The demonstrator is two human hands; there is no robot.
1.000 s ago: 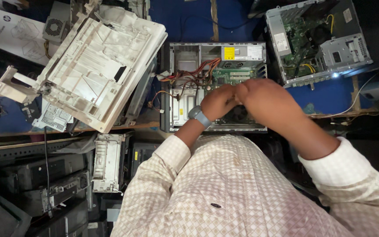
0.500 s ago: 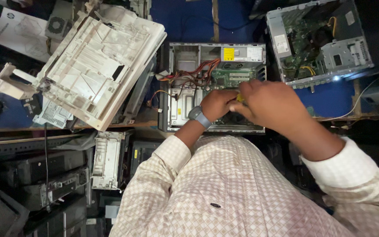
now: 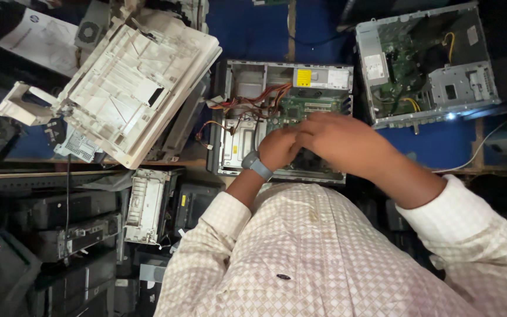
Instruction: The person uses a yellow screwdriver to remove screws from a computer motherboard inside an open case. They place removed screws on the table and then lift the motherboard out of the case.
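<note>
Both hands sit slightly lower than 0.5 s ago, the left hand [image 3: 280, 148] and right hand [image 3: 338, 141] touching, fingers curled together over the open computer case [image 3: 283, 88] directly beneath them, its long axis running left-right, grip contents indiscernible.

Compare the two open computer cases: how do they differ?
The near computer case lies under both hands, left hand and right hand; the far computer case is untouched. The near one shows red and orange wires, the far one yellow. The near one lies square, the far one tilted. Both show green boards.
</note>
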